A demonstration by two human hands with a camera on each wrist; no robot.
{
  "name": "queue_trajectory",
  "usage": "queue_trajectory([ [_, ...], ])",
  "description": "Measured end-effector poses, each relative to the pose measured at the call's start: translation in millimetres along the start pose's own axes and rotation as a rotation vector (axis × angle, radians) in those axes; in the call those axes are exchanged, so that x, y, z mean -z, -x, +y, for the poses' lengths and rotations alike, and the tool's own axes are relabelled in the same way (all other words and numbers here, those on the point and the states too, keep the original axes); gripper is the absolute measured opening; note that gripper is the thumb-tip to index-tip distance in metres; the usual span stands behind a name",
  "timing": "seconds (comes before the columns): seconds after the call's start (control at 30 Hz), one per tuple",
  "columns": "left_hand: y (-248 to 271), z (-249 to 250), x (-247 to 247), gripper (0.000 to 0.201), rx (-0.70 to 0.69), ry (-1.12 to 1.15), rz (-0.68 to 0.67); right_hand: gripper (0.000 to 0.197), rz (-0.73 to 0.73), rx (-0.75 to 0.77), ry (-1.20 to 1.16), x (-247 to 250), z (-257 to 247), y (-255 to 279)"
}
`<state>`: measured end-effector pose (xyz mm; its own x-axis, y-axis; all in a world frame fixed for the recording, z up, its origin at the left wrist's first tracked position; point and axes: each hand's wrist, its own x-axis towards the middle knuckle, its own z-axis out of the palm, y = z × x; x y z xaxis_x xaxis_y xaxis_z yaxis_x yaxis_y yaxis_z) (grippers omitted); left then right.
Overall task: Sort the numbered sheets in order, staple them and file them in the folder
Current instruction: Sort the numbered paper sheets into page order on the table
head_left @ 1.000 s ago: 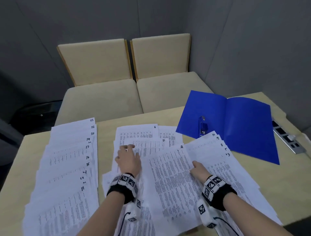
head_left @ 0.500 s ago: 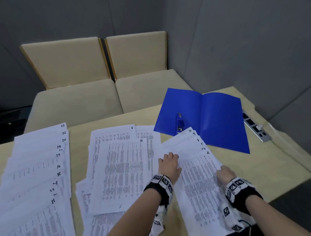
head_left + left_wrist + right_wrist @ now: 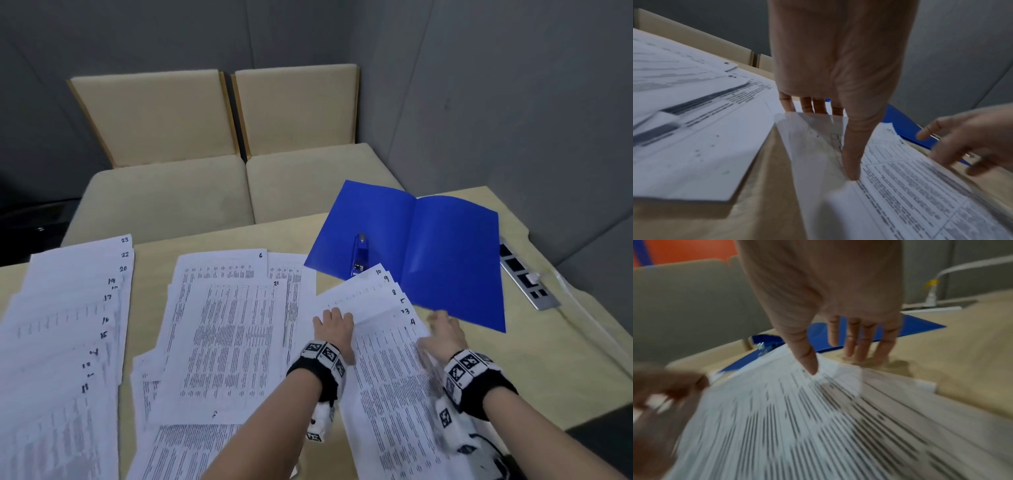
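Note:
Numbered sheets lie in three groups on the table: a left fan [image 3: 68,325] with high numbers, a middle pile [image 3: 226,325], and a right fan [image 3: 370,287] marked 10 down to 3. Sheet 4 [image 3: 387,377] tops the right fan. My left hand [image 3: 334,329] is at its upper left corner; in the left wrist view a raised sheet edge [image 3: 809,138] sits between thumb and fingers. My right hand [image 3: 445,334] is blurred, fingers spread, thumb on the sheet [image 3: 812,368], fingertips on the table. The open blue folder [image 3: 445,257] carries a blue stapler [image 3: 360,255].
A metal power strip [image 3: 524,277] with a white cable lies at the table's right edge. Two beige cushioned seats [image 3: 239,178] stand behind the table [image 3: 565,359]. Grey walls close in at the back and right.
Both hands moved right, carrying sheet 4 from over the middle pile onto the right fan. The right hand has slid to that sheet's right edge.

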<state>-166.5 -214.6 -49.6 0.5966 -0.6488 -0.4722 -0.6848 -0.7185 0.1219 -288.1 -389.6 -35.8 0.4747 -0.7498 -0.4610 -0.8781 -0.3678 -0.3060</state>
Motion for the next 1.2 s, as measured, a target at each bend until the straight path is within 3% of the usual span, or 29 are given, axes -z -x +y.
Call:
queue_trajectory([
  [0.13, 3, -6, -5, 0.072, -0.028, 0.049, 0.018, 0.059, -0.071, 0.057, -0.150, 8, -6, -20],
  [0.3, 5, -9, -9, 0.067, -0.124, 0.030, 0.067, 0.051, -0.115, 0.119, -0.124, 0, -8, -30],
  [0.4, 7, -10, -11, 0.065, -0.172, -0.006, 0.096, 0.034, -0.124, 0.145, -0.110, 0, -12, -29],
  [0.53, 7, -14, -9, 0.063, -0.150, 0.119, 0.056, 0.036, -0.128, 0.178, -0.110, 1, -13, -28],
  [0.7, 5, -11, 1, 0.026, -0.083, 0.401, 0.032, 0.031, -0.089, 0.172, -0.280, 1, -7, -24],
  [0.77, 4, -13, 2, 0.026, -0.041, 0.522, 0.070, 0.034, -0.081, 0.160, -0.345, 1, -3, -24],
  [0.93, 7, -21, 0, 0.016, -0.094, 0.458, 0.148, 0.033, -0.204, 0.111, -0.425, 9, -1, -25],
  [1.0, 12, -24, 3, 0.023, -0.151, 0.378, 0.207, 0.039, -0.265, 0.124, -0.391, 10, -1, -25],
  [1.1, 24, -34, 14, 0.035, -0.190, 0.296, 0.299, 0.032, -0.274, 0.144, -0.358, 11, 0, -24],
  [1.2, 39, -58, 41, 0.042, -0.215, 0.474, 0.365, 0.028, -0.287, 0.148, -0.362, 12, 1, -23],
])
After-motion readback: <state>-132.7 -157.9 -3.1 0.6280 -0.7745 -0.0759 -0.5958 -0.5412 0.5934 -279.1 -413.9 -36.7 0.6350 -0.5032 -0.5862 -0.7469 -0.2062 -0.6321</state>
